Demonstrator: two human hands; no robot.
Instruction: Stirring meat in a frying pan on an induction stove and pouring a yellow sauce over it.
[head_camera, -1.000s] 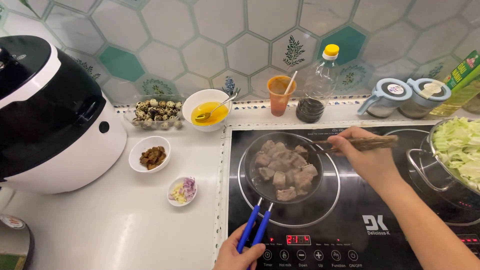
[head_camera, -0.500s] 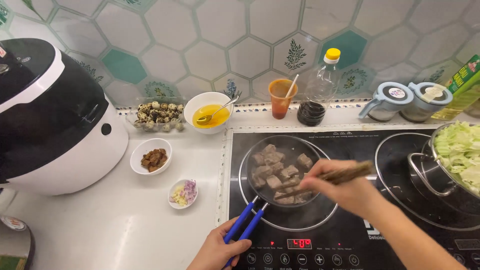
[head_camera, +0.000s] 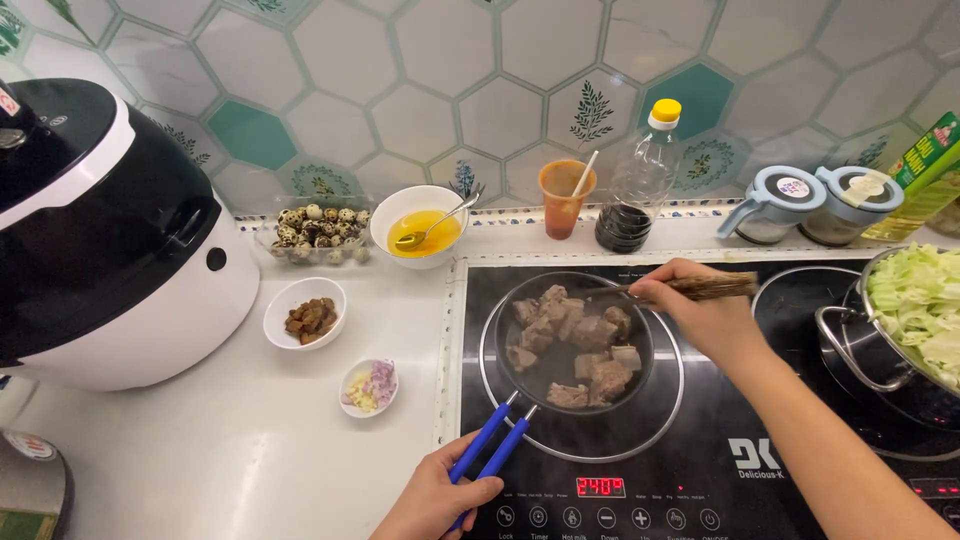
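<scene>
A small black pan (head_camera: 530, 375) with several brown meat chunks (head_camera: 575, 345) sits on the left ring of a black induction hob (head_camera: 700, 440). My left hand (head_camera: 435, 500) grips the pan's blue handle (head_camera: 490, 452) at the front edge. My right hand (head_camera: 700, 310) holds wooden chopsticks (head_camera: 690, 288) over the pan's right rim, tips pointing left toward the meat.
A steel pot of cabbage (head_camera: 915, 310) stands on the right ring. A large black-and-white cooker (head_camera: 100, 240) fills the left. On the white counter: quail eggs (head_camera: 315, 235), a bowl of yellow liquid (head_camera: 420, 230), two small dishes (head_camera: 305, 315), an orange cup (head_camera: 562, 198), a dark sauce bottle (head_camera: 635, 190), lidded jars (head_camera: 800, 205).
My right hand with the chopsticks dipped down over the meat, then came back up to the pan's right rim. The meat chunks have shifted. My left hand stays on the handle.
</scene>
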